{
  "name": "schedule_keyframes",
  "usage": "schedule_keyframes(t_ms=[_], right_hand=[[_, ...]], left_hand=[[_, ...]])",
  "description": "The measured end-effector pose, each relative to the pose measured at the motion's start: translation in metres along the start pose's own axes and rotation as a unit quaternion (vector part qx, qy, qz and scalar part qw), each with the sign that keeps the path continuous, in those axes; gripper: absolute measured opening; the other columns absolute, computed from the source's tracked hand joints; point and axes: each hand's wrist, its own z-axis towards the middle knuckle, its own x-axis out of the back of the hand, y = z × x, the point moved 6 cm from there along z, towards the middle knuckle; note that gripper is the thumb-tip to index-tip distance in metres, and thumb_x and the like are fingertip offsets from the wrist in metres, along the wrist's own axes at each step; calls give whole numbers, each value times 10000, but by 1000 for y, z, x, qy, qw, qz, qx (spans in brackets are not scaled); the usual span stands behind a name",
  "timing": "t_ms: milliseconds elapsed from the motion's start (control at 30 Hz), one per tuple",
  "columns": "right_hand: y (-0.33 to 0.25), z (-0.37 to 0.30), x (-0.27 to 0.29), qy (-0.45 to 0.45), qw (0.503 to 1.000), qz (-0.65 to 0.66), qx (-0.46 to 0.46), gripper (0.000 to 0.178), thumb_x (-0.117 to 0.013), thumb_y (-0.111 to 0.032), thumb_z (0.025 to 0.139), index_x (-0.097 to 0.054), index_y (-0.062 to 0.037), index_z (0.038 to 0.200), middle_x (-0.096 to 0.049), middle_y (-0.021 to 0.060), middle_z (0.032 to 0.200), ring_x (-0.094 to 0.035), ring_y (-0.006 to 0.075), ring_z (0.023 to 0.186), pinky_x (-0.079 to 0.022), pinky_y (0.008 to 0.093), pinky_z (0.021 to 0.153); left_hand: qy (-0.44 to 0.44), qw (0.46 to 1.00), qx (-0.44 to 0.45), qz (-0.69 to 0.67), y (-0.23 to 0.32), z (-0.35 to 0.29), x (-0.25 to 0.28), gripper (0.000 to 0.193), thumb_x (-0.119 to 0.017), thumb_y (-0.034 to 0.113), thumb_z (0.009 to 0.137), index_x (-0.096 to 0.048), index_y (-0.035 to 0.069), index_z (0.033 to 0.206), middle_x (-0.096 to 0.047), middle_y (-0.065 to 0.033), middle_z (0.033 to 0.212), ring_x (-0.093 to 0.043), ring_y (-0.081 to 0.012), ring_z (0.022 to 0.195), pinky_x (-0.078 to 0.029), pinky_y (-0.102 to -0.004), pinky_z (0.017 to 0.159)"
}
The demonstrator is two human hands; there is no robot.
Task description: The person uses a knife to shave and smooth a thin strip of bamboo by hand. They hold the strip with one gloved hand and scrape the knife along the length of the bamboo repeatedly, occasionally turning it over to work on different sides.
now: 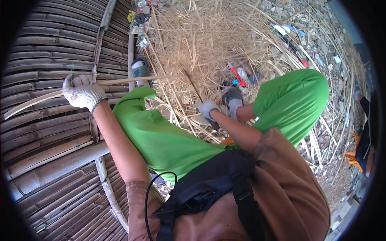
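Note:
My left hand (82, 92), in a pale knitted work glove, is closed around a long, thin bamboo strip (132, 79). One end of the strip bends out to the far left; the other reaches across my left knee to the middle. My right hand (208, 109), also gloved, grips a knife (194, 86) with a narrow dark blade. The blade points up and away from me, and its tip lies by the strip's right end. Whether blade and strip touch, I cannot tell. The knife's dark handle end shows below my right hand.
A slatted bamboo panel (48, 76) stands at my left. Shavings and strips (193, 36) cover the ground ahead. A red tool (238, 76) lies beside my right shoe (233, 96). At the right edge are another person (365, 132) and an orange chair (353, 154).

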Motion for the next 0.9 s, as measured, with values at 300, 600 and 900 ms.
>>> schedule_keyframes(t_ms=[300, 600, 900], right_hand=[[-183, -118, 148, 211, 950, 138, 184, 424, -545, -395, 998, -713, -5, 1000, -729, 266, 893, -711, 408, 737, -541, 534, 686], [38, 8, -9, -50, 992, 110, -37, 405, -496, -314, 994, -745, 2, 1047, -754, 251, 1025, -757, 382, 876, -590, 494, 803], [18, 10, 11, -54, 996, 63, 35, 334, -577, -240, 973, -756, 41, 994, -752, 196, 859, -739, 331, 741, -591, 470, 698]], left_hand=[[-17, 1000, -14, -18, 10, 11, 14, 295, -614, 122, 851, -384, 143, 666, -241, 17, 592, -219, -143, 493, -217, -326, 500], [-34, 999, 24, -23, -14, -4, 6, 293, -622, 150, 854, -419, 138, 643, -289, 29, 576, -263, -140, 472, -238, -319, 502], [-64, 989, -133, -28, 143, 10, 29, 206, -583, 185, 885, -581, 76, 710, -377, 20, 542, -332, -136, 440, -271, -324, 461]])
